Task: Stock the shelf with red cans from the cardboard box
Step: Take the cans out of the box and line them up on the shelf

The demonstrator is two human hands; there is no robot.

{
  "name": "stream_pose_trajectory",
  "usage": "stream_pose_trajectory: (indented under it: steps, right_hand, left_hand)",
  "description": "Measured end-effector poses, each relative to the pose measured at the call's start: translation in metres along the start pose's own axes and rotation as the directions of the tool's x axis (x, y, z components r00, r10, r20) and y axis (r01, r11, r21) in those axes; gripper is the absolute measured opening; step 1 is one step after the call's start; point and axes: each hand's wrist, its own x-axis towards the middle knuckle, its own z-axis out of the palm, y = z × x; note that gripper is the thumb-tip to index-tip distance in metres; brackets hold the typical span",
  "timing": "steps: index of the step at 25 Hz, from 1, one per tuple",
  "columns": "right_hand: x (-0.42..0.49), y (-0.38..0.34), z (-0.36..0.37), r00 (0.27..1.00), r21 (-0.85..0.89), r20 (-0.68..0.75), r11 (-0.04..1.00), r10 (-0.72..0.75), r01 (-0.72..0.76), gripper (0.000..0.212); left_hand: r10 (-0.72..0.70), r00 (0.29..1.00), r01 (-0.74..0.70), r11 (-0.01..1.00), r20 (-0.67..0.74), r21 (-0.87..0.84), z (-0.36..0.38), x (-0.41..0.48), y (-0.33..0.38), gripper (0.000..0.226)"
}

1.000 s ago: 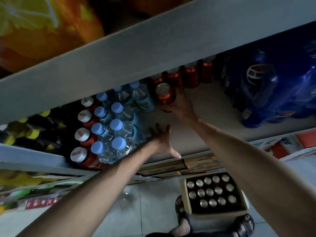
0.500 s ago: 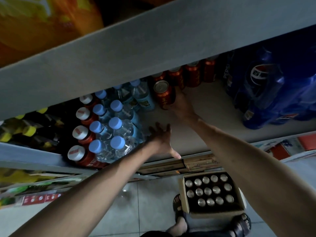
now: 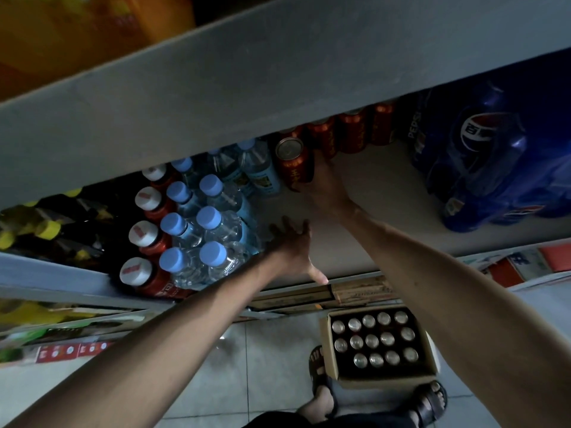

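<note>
My right hand is deep on the grey shelf, wrapped around a red can that stands just in front of a row of red cans along the back. My left hand rests flat and open on the shelf near its front edge, beside the water bottles, holding nothing. On the floor below sits the open cardboard box, with several silver-topped cans inside.
Blue-capped water bottles and white-capped red bottles fill the shelf's left. A blue wrapped Pepsi pack stands at the right. The upper shelf board overhangs. My sandalled feet flank the box.
The right hand has eased the red can slightly further back toward the row. The left hand stays flat in the same place.
</note>
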Motion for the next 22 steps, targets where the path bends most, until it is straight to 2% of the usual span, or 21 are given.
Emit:
stream_pose_trajectory:
  steps: [4,7,10,12,13,14,15,16,17,18,19,20,22]
  right_hand:
    - [-0.005,-0.011,0.002,0.986,-0.158,0.054,0.976,0.158,-0.148,0.059]
    - [-0.034,-0.023,-0.011,0.977,-0.058,-0.069,0.977,0.203,-0.207,0.032]
    - [-0.092,-0.028,-0.039,0.964,-0.115,-0.138,0.963,0.228,-0.245,0.029]
    - [-0.14,-0.025,-0.056,0.947,-0.162,-0.176,0.941,0.268,-0.296,0.026]
    - [-0.164,-0.019,-0.062,0.943,-0.187,-0.202,0.934,0.266,-0.304,0.025]
    - [-0.19,-0.013,-0.068,0.936,-0.216,-0.226,0.923,0.271,-0.319,0.024]
    - [-0.214,-0.005,-0.072,0.926,-0.239,-0.246,0.908,0.286,-0.344,0.021]
    - [-0.239,0.006,-0.076,0.914,-0.246,-0.26,0.894,0.312,-0.375,0.019]
    - [-0.265,0.021,-0.079,0.897,-0.239,-0.271,0.879,0.349,-0.414,0.016]
    - [-0.289,0.035,-0.079,0.882,-0.239,-0.277,0.861,0.382,-0.448,0.015]
    - [-0.309,0.051,-0.079,0.861,-0.255,-0.286,0.832,0.422,-0.492,0.017]
    - [-0.333,0.073,-0.076,0.826,-0.273,-0.296,0.786,0.479,-0.554,0.018]
    - [-0.378,0.126,-0.064,0.746,-0.336,-0.255,0.667,0.615,-0.665,0.017]
  left_hand:
    - [-0.001,1.0,0.001,1.0,0.004,-0.01,0.001,0.004,-0.002,0.141]
    - [-0.021,0.999,0.02,0.999,0.029,0.034,0.003,0.006,0.001,0.142]
    - [0.023,0.998,-0.022,1.0,0.059,-0.015,0.006,0.002,0.003,0.133]
    - [0.08,0.996,-0.083,0.99,-0.034,-0.115,0.008,-0.009,0.012,0.111]
    - [0.106,0.982,-0.132,0.977,-0.157,-0.167,0.012,-0.018,0.021,0.097]
    - [0.147,0.936,-0.216,0.957,-0.32,-0.192,0.019,-0.029,0.031,0.082]
    - [0.209,0.844,-0.335,0.925,-0.495,-0.18,0.028,-0.041,0.043,0.066]
    - [0.275,0.723,-0.459,0.877,-0.634,-0.143,0.04,-0.052,0.055,0.05]
    - [0.33,0.623,-0.563,0.818,-0.709,-0.113,0.055,-0.062,0.067,0.036]
    - [0.376,0.573,-0.636,0.765,-0.728,-0.105,0.073,-0.069,0.074,0.025]
    - [0.426,0.578,-0.677,0.726,-0.696,-0.119,0.093,-0.071,0.078,0.018]
    - [0.473,0.628,-0.684,0.714,-0.618,-0.149,0.121,-0.067,0.082,0.014]
    - [0.455,0.819,-0.562,0.761,-0.351,-0.325,0.181,-0.043,0.085,0.011]
